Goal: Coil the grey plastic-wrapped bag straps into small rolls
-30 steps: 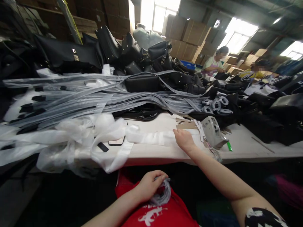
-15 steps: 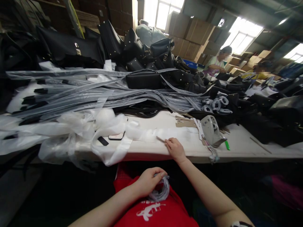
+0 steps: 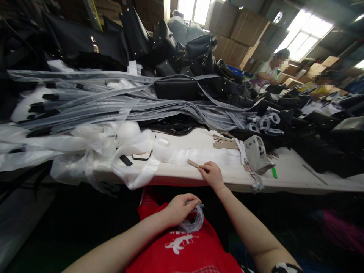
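Note:
My left hand [image 3: 183,208] is closed on a coiled strap in clear plastic wrap [image 3: 195,222], held in front of the red apron [image 3: 210,248]. Over the table's front edge, my right hand [image 3: 212,174] pinches one end of a small brown cardboard strip [image 3: 193,163]. The strip's free end points left above the white tabletop [image 3: 170,172]. To the right of that hand stands a grey tape dispenser [image 3: 257,153], with more cardboard strips [image 3: 224,143] lying just left of it.
Long plastic-wrapped straps [image 3: 159,108] lie across the table behind white plastic film [image 3: 133,148]. Black handbags [image 3: 176,89] are heaped at the back. Several wrapped coils [image 3: 264,122] sit beyond the dispenser, and a green object [image 3: 274,172] beside it. Two people work at the far right.
The cardboard strip has turned so that its flat face shows more. Both hands keep their grip, and the whole view has shifted slightly.

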Demonstrator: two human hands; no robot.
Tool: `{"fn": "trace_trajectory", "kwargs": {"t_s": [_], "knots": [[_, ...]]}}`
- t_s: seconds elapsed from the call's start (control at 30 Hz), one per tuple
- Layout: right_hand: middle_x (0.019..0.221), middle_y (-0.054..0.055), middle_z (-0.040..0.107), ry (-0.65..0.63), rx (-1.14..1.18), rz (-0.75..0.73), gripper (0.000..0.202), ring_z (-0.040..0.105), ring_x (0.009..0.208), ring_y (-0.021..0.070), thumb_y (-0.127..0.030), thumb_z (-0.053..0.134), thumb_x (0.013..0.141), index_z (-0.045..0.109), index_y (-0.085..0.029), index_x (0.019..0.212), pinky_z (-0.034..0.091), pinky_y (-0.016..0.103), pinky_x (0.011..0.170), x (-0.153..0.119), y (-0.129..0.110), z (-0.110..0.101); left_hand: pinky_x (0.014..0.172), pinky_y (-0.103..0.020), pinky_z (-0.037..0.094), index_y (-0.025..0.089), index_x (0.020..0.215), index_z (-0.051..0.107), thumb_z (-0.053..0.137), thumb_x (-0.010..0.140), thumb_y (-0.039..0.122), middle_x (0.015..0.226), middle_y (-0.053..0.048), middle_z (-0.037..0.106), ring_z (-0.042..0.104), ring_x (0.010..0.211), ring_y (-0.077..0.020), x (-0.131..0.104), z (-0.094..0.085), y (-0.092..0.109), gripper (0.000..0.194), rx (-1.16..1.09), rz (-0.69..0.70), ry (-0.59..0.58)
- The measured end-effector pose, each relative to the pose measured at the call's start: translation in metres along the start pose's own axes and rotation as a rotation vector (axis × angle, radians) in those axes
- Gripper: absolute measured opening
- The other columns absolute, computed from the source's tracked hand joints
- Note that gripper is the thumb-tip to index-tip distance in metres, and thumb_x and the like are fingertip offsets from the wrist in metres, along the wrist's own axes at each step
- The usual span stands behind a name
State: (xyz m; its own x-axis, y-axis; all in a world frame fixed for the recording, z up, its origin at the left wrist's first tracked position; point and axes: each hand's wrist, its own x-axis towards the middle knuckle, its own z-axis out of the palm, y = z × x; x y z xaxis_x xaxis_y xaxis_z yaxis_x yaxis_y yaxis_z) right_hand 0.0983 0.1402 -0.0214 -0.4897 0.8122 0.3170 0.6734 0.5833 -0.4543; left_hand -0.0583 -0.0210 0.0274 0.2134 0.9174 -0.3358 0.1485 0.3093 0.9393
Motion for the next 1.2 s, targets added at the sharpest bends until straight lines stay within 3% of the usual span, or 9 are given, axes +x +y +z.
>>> {"fn": "trace_trajectory", "kwargs": {"t_s": [0.43, 0.7, 0.83, 1.03, 1.2], "knots": [[0.083, 0.005, 0.065, -0.018, -0.055, 0.036, 0.018, 0.059, 0.083, 0.0174, -0.032, 0.06, 0.087, 0.073, -0.021, 0.084, 0.047, 0.027, 0.08, 0.0, -0.007, -0.003, 0.072, -0.026, 0.046, 0.013, 0.099, 0.072, 0.051, 0.085, 0.045, 0.089, -0.006, 0.071, 0.06, 0.076, -0.017, 0.003, -0.003, 0.002, 0.041, -0.015, -0.017, 0.006], [0.087, 0.006, 0.065, -0.043, -0.141, -0.058, 0.017, 0.057, 0.088, 0.0185, -0.033, 0.058, 0.09, 0.068, -0.02, 0.089, 0.045, 0.028, 0.083, 0.0, -0.007, -0.004, 0.08, -0.027, 0.046, 0.014, 0.097, 0.072, 0.05, 0.086, 0.046, 0.09, -0.005, 0.071, 0.061, 0.084, -0.019, 0.008, -0.006, -0.003, 0.041, -0.015, -0.008, 0.013], [0.092, 0.007, 0.065, -0.122, -0.265, -0.115, 0.02, 0.057, 0.091, 0.0191, -0.031, 0.051, 0.094, 0.067, -0.02, 0.095, 0.043, 0.028, 0.084, 0.003, -0.01, -0.009, 0.078, -0.027, 0.047, 0.014, 0.099, 0.072, 0.05, 0.086, 0.046, 0.092, -0.006, 0.072, 0.061, 0.081, -0.0178, 0.009, -0.009, -0.004, 0.041, -0.029, -0.006, 0.008], [0.092, 0.009, 0.064, -0.378, -0.5, -0.12, 0.021, 0.057, 0.083, 0.0185, -0.025, 0.047, 0.096, 0.067, -0.021, 0.094, 0.041, 0.026, 0.071, 0.014, -0.026, -0.021, 0.081, -0.028, 0.047, 0.013, 0.099, 0.072, 0.051, 0.085, 0.044, 0.095, -0.007, 0.072, 0.063, 0.084, -0.0192, 0.01, -0.01, -0.003, 0.039, -0.028, -0.01, 0.007], [0.092, 0.008, 0.065, -0.441, -0.529, -0.098, 0.021, 0.058, 0.081, 0.0172, -0.024, 0.048, 0.095, 0.068, -0.024, 0.094, 0.04, 0.025, 0.068, 0.021, -0.031, -0.026, 0.086, -0.029, 0.046, 0.014, 0.099, 0.072, 0.051, 0.086, 0.043, 0.098, -0.007, 0.072, 0.063, 0.09, -0.0203, 0.009, -0.01, -0.002, 0.038, -0.036, 0.011, 0.007]]}}
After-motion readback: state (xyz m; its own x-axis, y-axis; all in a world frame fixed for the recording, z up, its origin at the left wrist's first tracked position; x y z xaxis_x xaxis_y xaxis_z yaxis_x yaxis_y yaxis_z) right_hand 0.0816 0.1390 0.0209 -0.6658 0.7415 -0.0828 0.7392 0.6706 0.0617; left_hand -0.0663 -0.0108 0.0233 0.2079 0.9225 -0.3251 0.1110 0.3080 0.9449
